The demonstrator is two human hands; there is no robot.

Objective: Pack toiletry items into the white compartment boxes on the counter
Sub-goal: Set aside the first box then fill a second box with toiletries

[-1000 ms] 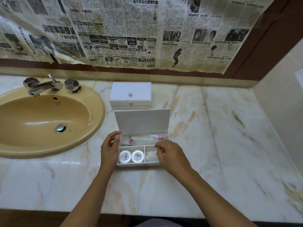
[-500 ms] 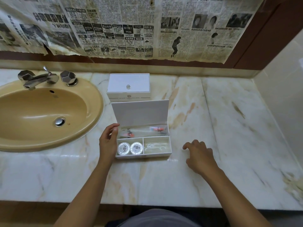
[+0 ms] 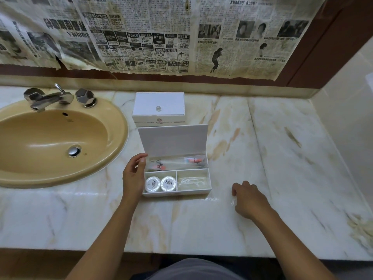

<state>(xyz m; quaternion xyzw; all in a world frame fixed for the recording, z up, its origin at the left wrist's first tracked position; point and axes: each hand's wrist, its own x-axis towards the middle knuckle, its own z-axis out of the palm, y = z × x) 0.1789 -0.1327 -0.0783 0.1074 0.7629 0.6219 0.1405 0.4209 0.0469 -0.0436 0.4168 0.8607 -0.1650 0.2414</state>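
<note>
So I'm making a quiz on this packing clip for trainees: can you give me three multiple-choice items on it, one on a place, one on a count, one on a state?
1. Where do the round white packets lie in the open box?
A. front left compartment
B. long back compartment
C. front right compartment

2. How many round white packets are there?
A. one
B. two
C. four

3. How is the lid of the open box?
A. shut flat
B. lying on the counter
C. raised upright at the back

Answers:
1 A, they sit beside the left hand, left of the divider.
2 B, a pair lies side by side.
3 C, it stands up in front of the closed box.
</note>
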